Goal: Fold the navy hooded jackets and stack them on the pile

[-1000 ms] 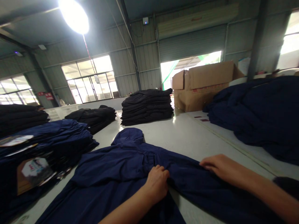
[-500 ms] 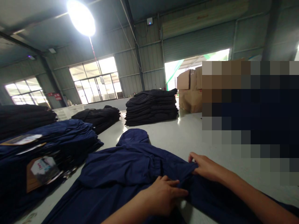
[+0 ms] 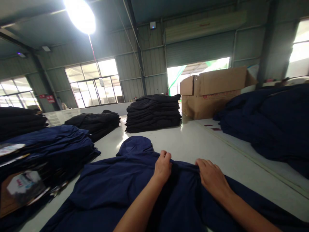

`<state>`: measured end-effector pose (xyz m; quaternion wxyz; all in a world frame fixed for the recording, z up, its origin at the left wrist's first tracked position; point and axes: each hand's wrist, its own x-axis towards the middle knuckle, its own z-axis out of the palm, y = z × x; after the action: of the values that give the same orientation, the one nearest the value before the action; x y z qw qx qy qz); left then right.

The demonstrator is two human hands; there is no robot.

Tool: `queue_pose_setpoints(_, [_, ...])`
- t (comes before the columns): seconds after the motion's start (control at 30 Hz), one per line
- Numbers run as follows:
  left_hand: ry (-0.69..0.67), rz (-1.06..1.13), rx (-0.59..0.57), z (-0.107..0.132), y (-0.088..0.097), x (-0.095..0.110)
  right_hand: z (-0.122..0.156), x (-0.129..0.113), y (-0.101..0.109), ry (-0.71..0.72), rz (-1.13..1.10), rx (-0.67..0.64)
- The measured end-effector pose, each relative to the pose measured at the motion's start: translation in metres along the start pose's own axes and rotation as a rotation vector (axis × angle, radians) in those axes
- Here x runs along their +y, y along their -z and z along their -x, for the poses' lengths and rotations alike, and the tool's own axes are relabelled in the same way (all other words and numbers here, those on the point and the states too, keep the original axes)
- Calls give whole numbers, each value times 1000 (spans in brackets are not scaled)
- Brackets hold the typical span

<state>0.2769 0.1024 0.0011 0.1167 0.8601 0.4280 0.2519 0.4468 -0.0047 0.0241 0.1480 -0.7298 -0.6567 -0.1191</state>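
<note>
A navy hooded jacket (image 3: pixel 111 183) lies spread over the pale table in front of me, its hood (image 3: pixel 135 145) pointing away. My left hand (image 3: pixel 163 167) is closed on the fabric near the shoulder, below and right of the hood. Farther right, my right hand (image 3: pixel 212 175) grips the upper edge of the same jacket where the sleeve begins. Both hands have curled fingers, and the fingertips are partly hidden. The sleeve (image 3: pixel 260 196) stretches to the lower right, passing behind my right forearm.
Folded navy garments with hang tags (image 3: pixel 26 187) are stacked at left. Black garment stacks (image 3: pixel 153 114) stand at the back of the table (image 3: pixel 193 138). A cardboard box (image 3: pixel 212 96) is behind on the right, beside a large heap of navy clothing (image 3: pixel 267 119).
My left hand has moved up and away from me to the jacket's shoulder edge, its fingers now curled. My right hand still holds the fabric. The view has shifted slightly right.
</note>
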Motion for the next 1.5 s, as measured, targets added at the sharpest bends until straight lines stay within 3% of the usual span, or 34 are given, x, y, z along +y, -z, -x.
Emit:
queue_pose_setpoints(0.17, [-107, 7, -118, 7, -4, -12, -1, 2, -10, -10, -78, -61])
queue_pose_setpoints(0.3, [-169, -26, -198, 10, 3, -10, 0, 5, -4, 11, -37, 14])
queue_pose_setpoints(0.43, [-214, 18, -124, 8, 14, -1, 0, 2, 11, 62, -67, 142])
queue_pose_setpoints(0.5, [-167, 64, -134, 5, 22, -1, 1, -3, 17, 51, -191, 35])
queue_pose_setpoints(0.63, [-127, 84, -294, 2, 32, -8, 6, -10, 17, 8, -349, -401])
queue_pose_setpoints(0.8, [-208, -73, -436, 8, 27, -7, 9, -10, 7, 11, -56, -363])
queue_pose_setpoints(0.93, [-158, -277, -402, 11, 26, 7, 5, -10, 3, 30, 2, -361])
queue_pose_setpoints(1.1, [-122, -344, -275, 10, 28, 15, -3, -6, 4, -28, 67, -108])
queue_pose_setpoints(1.17, [-81, -367, -264, 9, 24, 15, -3, -5, 4, -35, 51, -119])
queue_pose_setpoints(1.33, [22, -395, -293, 8, 14, 17, 1, -3, -2, -84, 78, -288])
queue_pose_setpoints(1.5, [209, -395, -57, 6, 16, 17, 0, -2, 0, -118, 162, -165])
